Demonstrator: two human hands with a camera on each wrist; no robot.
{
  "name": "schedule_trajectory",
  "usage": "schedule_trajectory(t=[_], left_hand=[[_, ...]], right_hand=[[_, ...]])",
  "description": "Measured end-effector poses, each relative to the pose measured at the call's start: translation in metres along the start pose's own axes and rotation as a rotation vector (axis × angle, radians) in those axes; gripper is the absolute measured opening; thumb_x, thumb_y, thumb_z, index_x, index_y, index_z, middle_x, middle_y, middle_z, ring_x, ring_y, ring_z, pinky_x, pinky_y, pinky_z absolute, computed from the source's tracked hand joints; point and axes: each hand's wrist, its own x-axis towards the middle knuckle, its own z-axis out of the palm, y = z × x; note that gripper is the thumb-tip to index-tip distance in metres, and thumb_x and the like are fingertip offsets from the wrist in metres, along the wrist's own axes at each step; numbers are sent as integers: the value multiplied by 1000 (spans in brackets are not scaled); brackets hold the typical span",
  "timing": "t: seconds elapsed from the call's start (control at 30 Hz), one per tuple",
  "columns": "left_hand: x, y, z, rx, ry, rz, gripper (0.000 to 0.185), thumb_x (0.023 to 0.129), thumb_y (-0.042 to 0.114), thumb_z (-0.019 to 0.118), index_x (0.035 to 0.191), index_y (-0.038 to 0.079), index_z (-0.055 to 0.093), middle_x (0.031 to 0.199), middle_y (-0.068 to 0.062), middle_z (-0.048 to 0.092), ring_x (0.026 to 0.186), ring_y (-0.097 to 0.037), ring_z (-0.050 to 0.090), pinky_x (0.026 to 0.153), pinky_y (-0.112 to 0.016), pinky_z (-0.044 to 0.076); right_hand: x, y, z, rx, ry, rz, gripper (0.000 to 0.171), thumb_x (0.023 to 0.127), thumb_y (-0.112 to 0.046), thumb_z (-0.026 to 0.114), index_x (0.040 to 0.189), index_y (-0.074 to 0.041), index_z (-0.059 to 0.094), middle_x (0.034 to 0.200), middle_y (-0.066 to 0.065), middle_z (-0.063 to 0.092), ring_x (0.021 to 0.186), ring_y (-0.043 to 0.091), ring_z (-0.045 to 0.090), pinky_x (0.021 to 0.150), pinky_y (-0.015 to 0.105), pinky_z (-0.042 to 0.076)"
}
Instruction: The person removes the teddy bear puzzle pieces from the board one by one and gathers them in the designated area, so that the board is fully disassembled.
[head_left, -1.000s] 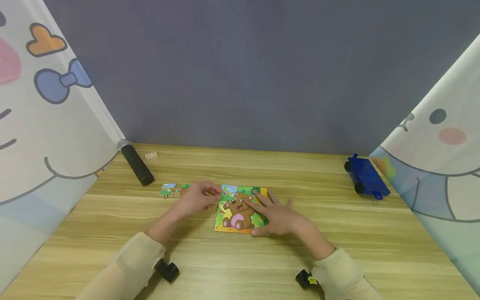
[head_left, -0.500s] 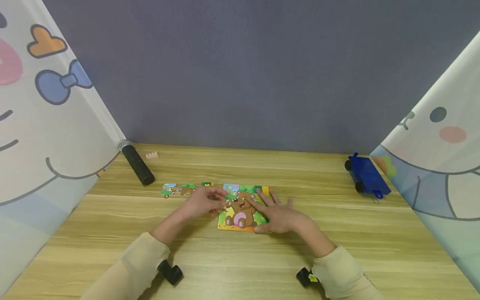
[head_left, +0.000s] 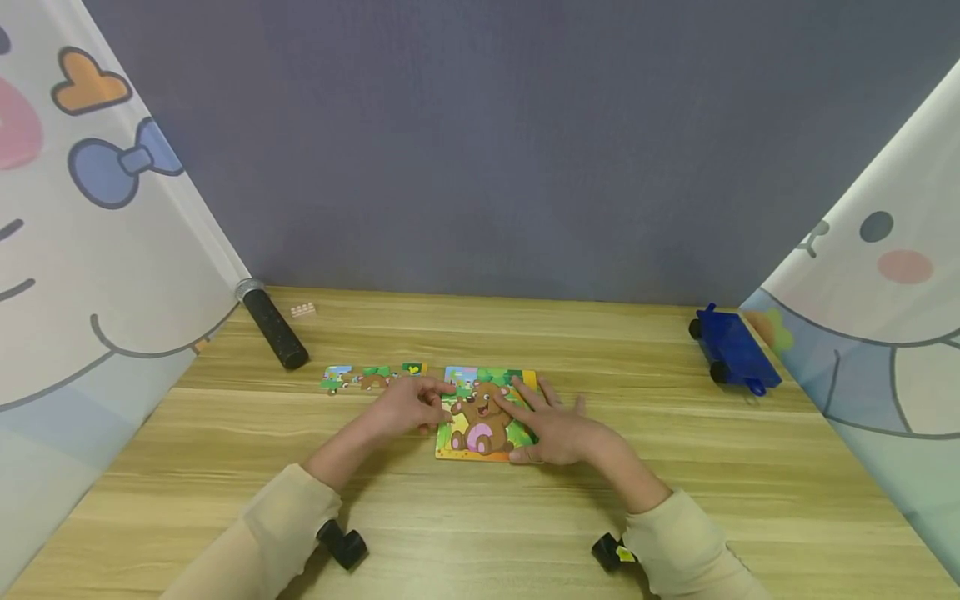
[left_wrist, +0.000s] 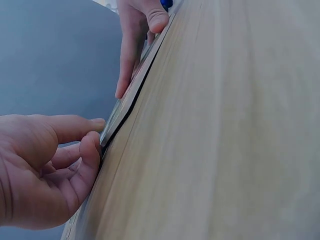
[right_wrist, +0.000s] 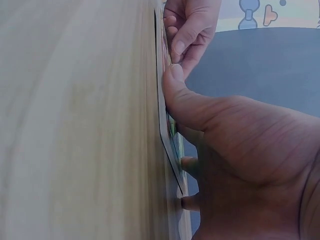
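Flashlight [head_left: 273,325] lies far left of the bear puzzle board [head_left: 486,414], loose puzzle pieces [head_left: 369,377] just left of it. Left hand [head_left: 406,404] pinches the board's left edge, fingers curled. Board sits mid-table [head_left: 675,467]. Right hand [head_left: 555,423] presses flat on its right half, fingers spread. Blue toy car [head_left: 733,352] far right of board.

Loose pieces [head_left: 371,377] left of puzzle board [head_left: 483,417]
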Motion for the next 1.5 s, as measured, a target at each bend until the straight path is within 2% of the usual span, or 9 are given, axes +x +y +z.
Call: schedule_trajectory(t=[0.2,0.43,0.73,0.97,1.2,1.5], left_hand=[[2,-1,4,34,4,2,46,86,-5,73,130,-5,62,78,-8,57,59,-14,49,53,-23,44],[5,-1,6,11,10,-21,43,86,-8,72,128,-5,61,77,-7,55,58,-14,45,51,-23,38],[4,0,5,-42,-2,3,38,88,-9,71,124,-4,59,78,-8,53,56,-13,43,49,-21,36],[5,-1,6,18,109,8,21,92,3,73,113,5,70,94,-7,61,61,-14,49,50,-22,41],[5,1,7,-110,111,-36,21,95,-2,68,115,0,68,97,-12,68,61,-18,61,49,-23,42],[5,1,5,-142,130,-63,21,95,1,69,115,1,68,95,-12,71,62,-16,61,51,-22,43]], right_hand=[[-1,1,0,14,4,-2,86,94,-56,64,163,-32,18,170,5,-1,151,41,-8,99,86,4],[-1,0,0,21,10,-6,86,94,-56,64,163,-32,19,170,5,0,152,42,-8,99,86,5],[-1,0,0,28,8,-1,86,94,-55,64,163,-32,19,170,5,0,152,42,-7,99,86,5],[-1,-1,-2,33,7,-6,85,94,-56,64,163,-32,19,170,5,0,151,41,-8,99,87,4],[-1,-1,-2,27,2,2,86,94,-56,64,163,-32,19,170,5,-1,151,41,-8,99,86,5],[-1,-2,-2,20,9,6,87,93,-56,65,163,-33,19,170,4,-1,152,40,-7,100,86,5]])
